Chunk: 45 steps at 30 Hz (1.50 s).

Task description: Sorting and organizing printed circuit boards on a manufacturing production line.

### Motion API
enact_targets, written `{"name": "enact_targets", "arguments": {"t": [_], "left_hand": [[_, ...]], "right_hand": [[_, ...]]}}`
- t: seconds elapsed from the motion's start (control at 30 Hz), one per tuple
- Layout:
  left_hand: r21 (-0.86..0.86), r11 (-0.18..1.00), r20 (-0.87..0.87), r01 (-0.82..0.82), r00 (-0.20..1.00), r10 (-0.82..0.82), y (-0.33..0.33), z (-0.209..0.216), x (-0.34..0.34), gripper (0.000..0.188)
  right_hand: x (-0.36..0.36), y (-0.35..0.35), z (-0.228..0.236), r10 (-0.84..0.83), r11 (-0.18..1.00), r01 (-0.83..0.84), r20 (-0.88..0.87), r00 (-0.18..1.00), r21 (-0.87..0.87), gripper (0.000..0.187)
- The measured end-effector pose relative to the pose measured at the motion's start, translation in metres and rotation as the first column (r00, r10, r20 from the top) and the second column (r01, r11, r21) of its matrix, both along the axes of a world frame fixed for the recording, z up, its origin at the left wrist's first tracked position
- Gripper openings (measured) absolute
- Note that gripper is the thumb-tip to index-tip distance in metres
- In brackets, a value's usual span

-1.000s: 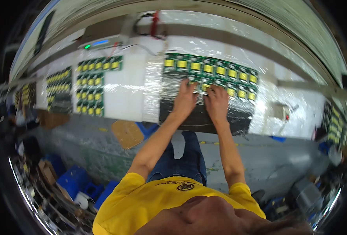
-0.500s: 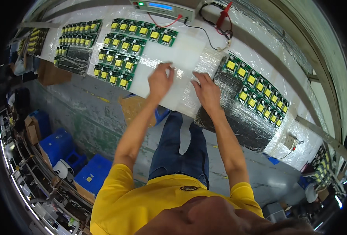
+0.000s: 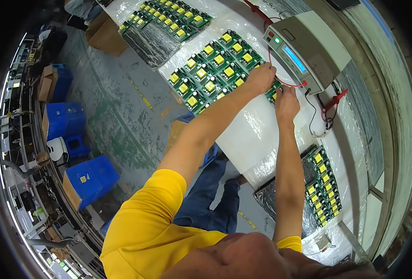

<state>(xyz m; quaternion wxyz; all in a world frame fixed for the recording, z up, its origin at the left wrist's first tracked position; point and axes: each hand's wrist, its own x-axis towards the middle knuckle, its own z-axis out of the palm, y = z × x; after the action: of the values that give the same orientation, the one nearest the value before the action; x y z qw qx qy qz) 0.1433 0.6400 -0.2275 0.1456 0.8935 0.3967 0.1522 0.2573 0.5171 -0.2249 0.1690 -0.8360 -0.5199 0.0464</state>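
- Circuit board rows (image 3: 219,60): laid close together, yellow transformers (image 3: 210,86) upward, presumably to save space.
- End circuit board (image 3: 274,96), at the rows' 4 o'clock: my left hand (image 3: 262,77) lies at its 11, my right hand (image 3: 287,105) at its 4, perhaps steadying both sides; whether either grips, I cannot tell.
- Bench test instrument (image 3: 310,49), 1 o'clock from my hands: display (image 3: 294,59) toward the boards, probably for easy reading.
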Motion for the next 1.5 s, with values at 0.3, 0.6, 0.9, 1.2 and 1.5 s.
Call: {"name": "enact_targets", "arguments": {"t": [0.3, 0.6, 0.9, 1.2, 1.5], "left_hand": [[-0.243, 0.954, 0.136, 0.174, 0.98, -0.144, -0.129, 0.06, -0.041, 0.012], [-0.316, 0.886, 0.22, 0.339, 0.935, -0.279, -0.304, 0.063, 0.026, 0.014], [-0.166, 0.933, 0.12, 0.32, 0.946, -0.303, -0.313, 0.056, 0.086, 0.023], [-0.13, 0.939, 0.164, 0.319, 0.941, -0.297, -0.348, 0.071, 0.065, 0.048], [-0.247, 0.914, 0.175, 0.323, 0.942, -0.286, -0.354, 0.033, 0.056, 0.059]], "right_hand": [[-0.036, -0.2, 0.068, -0.19, 0.96, 0.245, -0.33, 0.925, 0.133, 0.023], [0.007, -0.348, 0.094, -0.405, 0.904, 0.422, -0.174, 0.897, 0.069, 0.021], [0.057, -0.332, 0.066, -0.344, 0.932, 0.346, -0.035, 0.938, 0.109, 0.025], [0.05, -0.361, 0.078, -0.295, 0.944, 0.283, 0.047, 0.954, 0.173, 0.035], [0.046, -0.369, 0.061, -0.234, 0.971, 0.234, -0.005, 0.972, 0.045, 0.039]]}}
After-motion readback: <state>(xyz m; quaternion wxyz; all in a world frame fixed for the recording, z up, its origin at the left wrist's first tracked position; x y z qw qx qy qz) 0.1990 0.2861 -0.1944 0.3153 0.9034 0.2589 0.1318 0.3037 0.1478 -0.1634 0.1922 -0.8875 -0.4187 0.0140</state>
